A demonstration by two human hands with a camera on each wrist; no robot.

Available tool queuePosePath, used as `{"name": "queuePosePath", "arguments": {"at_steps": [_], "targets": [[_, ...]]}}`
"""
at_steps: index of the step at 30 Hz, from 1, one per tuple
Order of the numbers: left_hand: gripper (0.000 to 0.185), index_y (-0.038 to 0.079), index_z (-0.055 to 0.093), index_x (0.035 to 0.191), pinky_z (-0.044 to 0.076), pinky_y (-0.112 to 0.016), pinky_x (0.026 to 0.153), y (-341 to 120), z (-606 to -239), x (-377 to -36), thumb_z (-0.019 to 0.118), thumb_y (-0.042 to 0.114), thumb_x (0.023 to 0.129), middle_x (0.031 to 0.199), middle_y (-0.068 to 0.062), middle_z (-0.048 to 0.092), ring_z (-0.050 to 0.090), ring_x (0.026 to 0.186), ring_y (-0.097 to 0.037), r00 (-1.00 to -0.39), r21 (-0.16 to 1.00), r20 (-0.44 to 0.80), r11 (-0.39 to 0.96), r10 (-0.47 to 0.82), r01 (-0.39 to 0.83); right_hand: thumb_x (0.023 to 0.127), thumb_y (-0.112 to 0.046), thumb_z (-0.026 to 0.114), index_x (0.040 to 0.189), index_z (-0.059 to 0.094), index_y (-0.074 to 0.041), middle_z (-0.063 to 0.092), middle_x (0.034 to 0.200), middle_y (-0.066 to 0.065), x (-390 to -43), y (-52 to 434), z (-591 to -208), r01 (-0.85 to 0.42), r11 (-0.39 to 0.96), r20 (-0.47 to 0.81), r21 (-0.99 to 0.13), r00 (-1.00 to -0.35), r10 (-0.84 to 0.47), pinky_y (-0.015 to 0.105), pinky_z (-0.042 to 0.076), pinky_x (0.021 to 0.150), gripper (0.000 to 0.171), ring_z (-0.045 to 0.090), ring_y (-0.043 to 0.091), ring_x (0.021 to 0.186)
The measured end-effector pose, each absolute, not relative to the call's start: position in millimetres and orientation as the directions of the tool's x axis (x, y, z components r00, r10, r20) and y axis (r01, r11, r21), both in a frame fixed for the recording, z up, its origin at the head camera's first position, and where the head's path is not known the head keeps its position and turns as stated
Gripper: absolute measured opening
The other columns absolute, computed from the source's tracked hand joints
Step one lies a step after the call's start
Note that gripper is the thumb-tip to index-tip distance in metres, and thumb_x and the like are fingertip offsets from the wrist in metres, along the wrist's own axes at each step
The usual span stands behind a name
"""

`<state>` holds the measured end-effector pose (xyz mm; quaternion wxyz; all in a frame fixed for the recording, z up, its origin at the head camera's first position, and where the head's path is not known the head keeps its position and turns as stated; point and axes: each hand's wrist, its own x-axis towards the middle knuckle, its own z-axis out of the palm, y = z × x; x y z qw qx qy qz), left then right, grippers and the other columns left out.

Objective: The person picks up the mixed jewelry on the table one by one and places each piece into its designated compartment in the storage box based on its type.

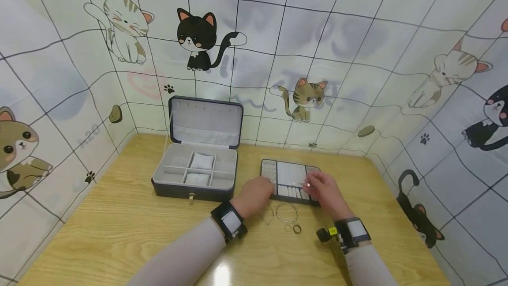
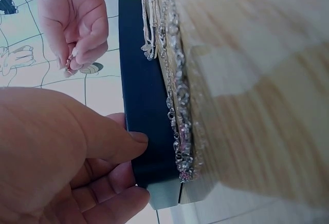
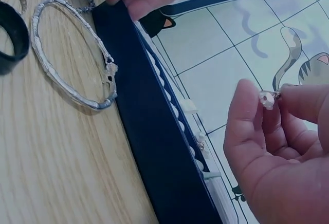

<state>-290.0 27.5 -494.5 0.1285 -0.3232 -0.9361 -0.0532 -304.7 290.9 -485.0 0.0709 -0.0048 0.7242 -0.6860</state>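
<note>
A shallow dark-edged jewellery tray (image 1: 295, 200) with ring rolls and pale compartments lies on the table. My left hand (image 1: 254, 197) grips its front left part, the thumb (image 2: 136, 144) against the dark front wall in the left wrist view. Above the tray's right side my right hand (image 1: 328, 192) pinches a small sparkling piece of jewellery (image 3: 266, 99) between thumb and fingertips; its exact kind is hard to tell. Close in front of the tray lie a silver bangle (image 3: 49, 69), a dark ring (image 3: 21, 35) and a chain bracelet (image 2: 180, 88).
To the left stands a dark jewellery box (image 1: 174, 190), its lid (image 1: 206, 120) raised, with two pale cushions (image 1: 202, 161) in its middle compartments. A thin small ring (image 1: 288, 231) lies beside the dark ring. Cat-printed sheeting (image 1: 262, 56) rises behind the wooden table (image 1: 119, 224).
</note>
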Motion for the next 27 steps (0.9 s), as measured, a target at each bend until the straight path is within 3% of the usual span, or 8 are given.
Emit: {"name": "queuePosePath", "arguments": {"at_steps": [6, 20, 27], "targets": [[0.015, 0.018, 0.075, 0.094, 0.058, -0.031, 0.072, 27, -494, -290, 0.064, 0.011, 0.1, 0.093, 0.002, 0.074, 0.069, 0.089, -0.016, -0.763, 0.021, 0.258, 0.786, 0.593, 0.618, 0.111, -0.013, 0.055, 0.141, 0.05, 0.01, 0.064, 0.113, 0.009, -307, 293, -482, 0.134, 0.104, -0.139, -0.985, -0.989, -0.042, 0.022, 0.062, 0.084, 0.039, 0.068, 0.008, 0.089], [0.015, 0.019, 0.077, 0.098, 0.058, -0.03, 0.074, 26, -492, -290, 0.063, 0.014, 0.103, 0.096, 0.002, 0.075, 0.07, 0.092, -0.016, -0.773, 0.028, 0.234, 0.791, 0.59, 0.612, 0.107, -0.014, 0.064, 0.133, 0.06, 0.008, 0.067, 0.116, 0.009, -312, 313, -489, 0.119, 0.244, -0.131, -0.962, -0.991, -0.033, 0.022, 0.061, 0.086, 0.035, 0.069, 0.009, 0.092], [0.014, 0.019, 0.077, 0.099, 0.058, -0.029, 0.075, 26, -490, -289, 0.064, 0.013, 0.103, 0.096, 0.002, 0.075, 0.07, 0.091, -0.015, -0.773, 0.026, 0.228, 0.79, 0.592, 0.613, 0.104, -0.02, 0.069, 0.13, 0.067, 0.002, 0.07, 0.122, 0.015, -315, 317, -491, 0.112, 0.346, -0.123, -0.931, -0.992, -0.01, 0.022, 0.06, 0.086, 0.034, 0.07, 0.012, 0.096]]}}
